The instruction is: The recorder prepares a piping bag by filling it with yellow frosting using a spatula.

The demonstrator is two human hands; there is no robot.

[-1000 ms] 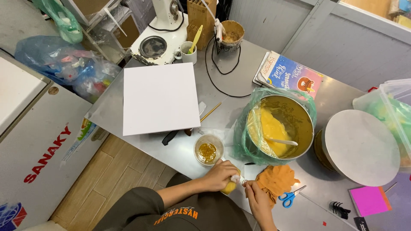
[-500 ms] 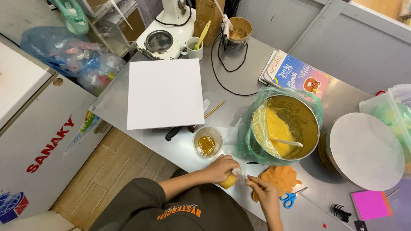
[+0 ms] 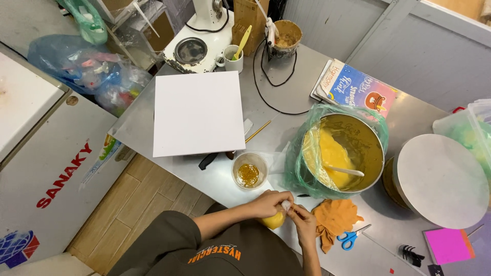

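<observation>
- Both hands meet at the near edge of a steel worktable (image 3: 286, 76), seen from above.
- The left hand (image 3: 268, 203) is curled over a small yellow piping bag (image 3: 273, 221), gripping it from above.
- The right hand (image 3: 305, 225) closes its fingertips on the bag's white twisted end (image 3: 286, 205), just beside the left hand's knuckles.
- The yellow bag rests on the table between the two hands, at the very front edge.
- Just right of the right hand lies a crumpled orange cloth (image 3: 335, 217), and beyond it blue-handled scissors (image 3: 352, 237).
- Just behind the left hand stands a clear plastic cup (image 3: 249, 170) with amber liquid in the bottom.
- Behind and right of the hands sits a large metal bowl (image 3: 348, 153) lined with a green plastic bag; it holds yellow cream with a white spatula (image 3: 343, 170) lying in it.
- Behind the cup lies a square white board (image 3: 198, 112), with a thin wooden skewer (image 3: 257, 132) near its right edge.
- To the far right is a round white turntable (image 3: 442, 179), and in front of it a pink notepad (image 3: 448, 245).
- At the back of the table are a white stand mixer (image 3: 202, 36), a white mug (image 3: 233, 57) holding a yellow spatula, and a colourful booklet (image 3: 355, 89).
- A white chest freezer (image 3: 46, 153) stands to the left, off the table.
</observation>
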